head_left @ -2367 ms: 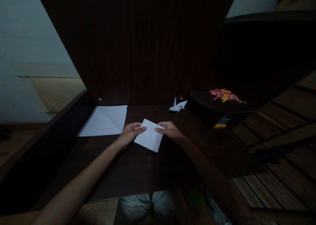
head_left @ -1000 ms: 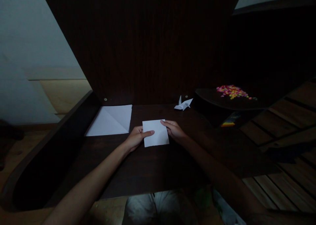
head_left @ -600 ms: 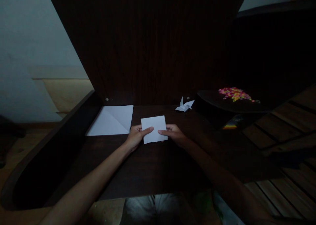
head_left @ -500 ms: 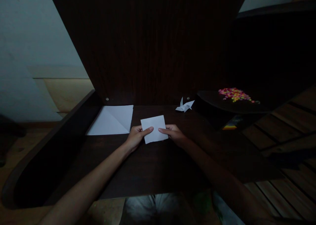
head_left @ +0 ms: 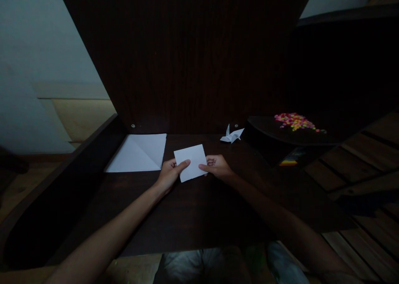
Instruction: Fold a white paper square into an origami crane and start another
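Note:
A small white square of paper (head_left: 191, 157), perhaps folded, is held over the dark desk between both hands. My left hand (head_left: 170, 174) grips its left edge, thumb on the upper face and fingers mostly hidden beneath. My right hand (head_left: 218, 166) pinches the right edge, with its thumb lying on the paper and the other fingers curled behind. Left of the hands lies a stack of larger white paper sheets (head_left: 137, 153), the top one showing a diagonal crease. Beyond my right hand sits a folded white paper crane (head_left: 232, 135).
Several small bright pieces, pink, red and yellow (head_left: 296, 121), are heaped on a dark raised shelf (head_left: 264, 128) at the right. A tall dark panel (head_left: 187, 59) rises behind the desk (head_left: 187, 217). A dark side board (head_left: 62, 184) borders the left. Wooden slats (head_left: 358, 163) show at far right.
The paper square has shifted slightly left and tilted a little more. My right hand's fingers have moved on its right edge and show more. The view has shifted slightly.

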Tool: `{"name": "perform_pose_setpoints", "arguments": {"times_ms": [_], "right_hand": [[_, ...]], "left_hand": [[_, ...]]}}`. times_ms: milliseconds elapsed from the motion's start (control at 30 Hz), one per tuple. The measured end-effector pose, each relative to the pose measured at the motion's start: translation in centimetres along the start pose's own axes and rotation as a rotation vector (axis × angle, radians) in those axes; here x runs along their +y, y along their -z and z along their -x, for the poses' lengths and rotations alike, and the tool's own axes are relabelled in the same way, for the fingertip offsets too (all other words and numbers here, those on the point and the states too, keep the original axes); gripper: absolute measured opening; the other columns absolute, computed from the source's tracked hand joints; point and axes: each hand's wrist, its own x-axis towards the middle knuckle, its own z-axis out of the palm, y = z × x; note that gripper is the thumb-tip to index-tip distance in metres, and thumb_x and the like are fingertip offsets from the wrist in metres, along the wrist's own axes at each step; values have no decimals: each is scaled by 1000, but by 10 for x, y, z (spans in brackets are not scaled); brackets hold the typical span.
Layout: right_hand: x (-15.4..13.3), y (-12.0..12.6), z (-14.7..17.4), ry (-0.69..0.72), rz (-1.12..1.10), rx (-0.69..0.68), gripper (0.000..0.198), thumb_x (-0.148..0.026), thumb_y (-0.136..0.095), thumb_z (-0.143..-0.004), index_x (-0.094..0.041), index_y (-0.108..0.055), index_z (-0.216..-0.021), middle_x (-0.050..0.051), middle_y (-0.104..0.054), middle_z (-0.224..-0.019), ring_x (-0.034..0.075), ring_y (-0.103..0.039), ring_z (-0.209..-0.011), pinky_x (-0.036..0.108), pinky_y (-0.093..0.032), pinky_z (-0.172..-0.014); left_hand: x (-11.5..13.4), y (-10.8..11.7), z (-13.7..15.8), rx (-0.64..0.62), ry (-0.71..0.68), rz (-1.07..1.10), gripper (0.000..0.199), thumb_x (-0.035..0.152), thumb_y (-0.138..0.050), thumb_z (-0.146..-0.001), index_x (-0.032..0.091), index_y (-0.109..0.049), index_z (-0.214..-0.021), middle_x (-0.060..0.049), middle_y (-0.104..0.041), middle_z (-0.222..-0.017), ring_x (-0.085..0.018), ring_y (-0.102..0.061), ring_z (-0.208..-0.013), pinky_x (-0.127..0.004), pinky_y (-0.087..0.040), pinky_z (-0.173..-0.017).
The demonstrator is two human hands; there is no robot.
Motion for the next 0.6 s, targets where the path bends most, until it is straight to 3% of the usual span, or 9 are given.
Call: {"name": "perform_pose_setpoints", "arguments": {"times_ms": [200,333,467,600], "right_hand": [[6,-2,3,49,-76,156,43,-51,-86,-49,-17,-64,-64,2,-68,-65,16,-62,-56,25,-50,-46],[7,-1,8,-1,-115,93,44,-58,-79,-59,-17,-63,-63,1,-63,-57,12,-56,-49,25,-47,-45],[8,0,12,-53,-194,47,47,-59,-80,-58,-16,-61,-63,1,-61,-57,12,-52,-48,24,-41,-42],[4,1,12,83,-35,136,43,-59,-75,-64,-18,-62,-60,1,-59,-61,12,-52,-54,24,-43,-48]], "left_hand": [[4,2,3,-172,91,-91,45,40,-87,-60,11,-74,-93,-10,-76,-88,-22,-71,-78,-35,-58,-75],[6,5,3,-224,92,-103,46,41,-86,-62,11,-73,-93,-10,-75,-88,-21,-71,-80,-36,-59,-77],[7,7,3,-305,74,-135,45,44,-82,-67,10,-72,-95,-10,-75,-90,-22,-71,-81,-38,-60,-78],[14,7,7,-239,-95,-300,38,45,-74,-76,13,-74,-96,-9,-75,-94,-28,-70,-92,-44,-59,-83]]}}
